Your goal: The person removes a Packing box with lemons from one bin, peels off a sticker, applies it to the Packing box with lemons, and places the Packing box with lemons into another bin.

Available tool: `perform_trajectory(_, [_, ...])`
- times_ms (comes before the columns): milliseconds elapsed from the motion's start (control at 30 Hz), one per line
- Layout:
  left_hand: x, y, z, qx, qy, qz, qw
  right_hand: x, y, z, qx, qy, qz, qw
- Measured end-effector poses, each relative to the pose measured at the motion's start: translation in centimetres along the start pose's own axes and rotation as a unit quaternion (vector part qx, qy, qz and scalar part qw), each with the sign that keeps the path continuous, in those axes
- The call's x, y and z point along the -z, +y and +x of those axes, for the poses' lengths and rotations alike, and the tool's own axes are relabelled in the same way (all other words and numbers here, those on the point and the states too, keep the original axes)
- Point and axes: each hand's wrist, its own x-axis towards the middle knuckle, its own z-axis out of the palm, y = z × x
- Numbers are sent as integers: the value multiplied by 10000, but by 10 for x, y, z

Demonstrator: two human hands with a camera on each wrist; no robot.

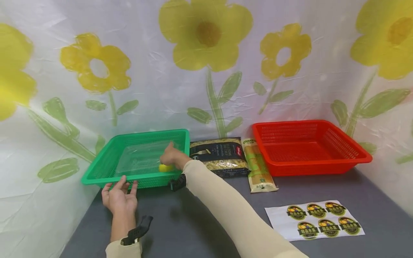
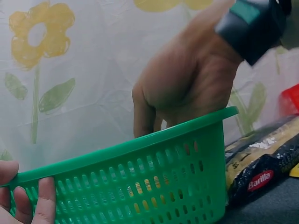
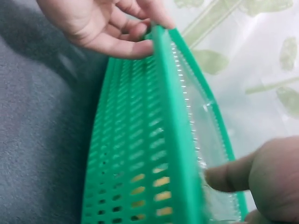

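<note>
To me, far off, this looks like a small booth round 1 grey table (image 1: 180,233), but I can't tell what building it's in. A shiny sheet (image 1: 145,89) with big yellow flowers hangs behind the fingers (image 2: 144,116) of the right hand (image 1: 174,157) and goes up on both sides. Right of those fingers are a Barilla food bag (image 1: 222,165), a long yellow packet (image 1: 259,168), a red basket (image 1: 303,170) and a paper with 6 stickers (image 1: 316,223).
</note>
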Motion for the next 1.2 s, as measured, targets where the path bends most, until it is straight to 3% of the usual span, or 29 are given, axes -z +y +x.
perform_trajectory(233, [0,1,-1,-23,-60,26,10000,-10,3,10,-173,869,-89,9960])
perform_trajectory(367, [0,-1,-1,-53,-30,49,10000,-11,4,11,-212,981,-216,9947])
perform_trajectory(533, [-1,-1,-2,-134,-81,131,9998,-10,3,13,-265,785,-300,9961])
perform_trajectory(800, [0,4,1,-178,-106,204,9996,-16,4,8,49,992,430,9941])
perform_trajectory(1000, [-2,8,3,-183,-29,278,9994,-17,3,2,406,1407,698,9868])
perform_trajectory(1200, [-3,5,-1,-148,-60,354,9992,-12,4,-7,493,1478,1542,9757])
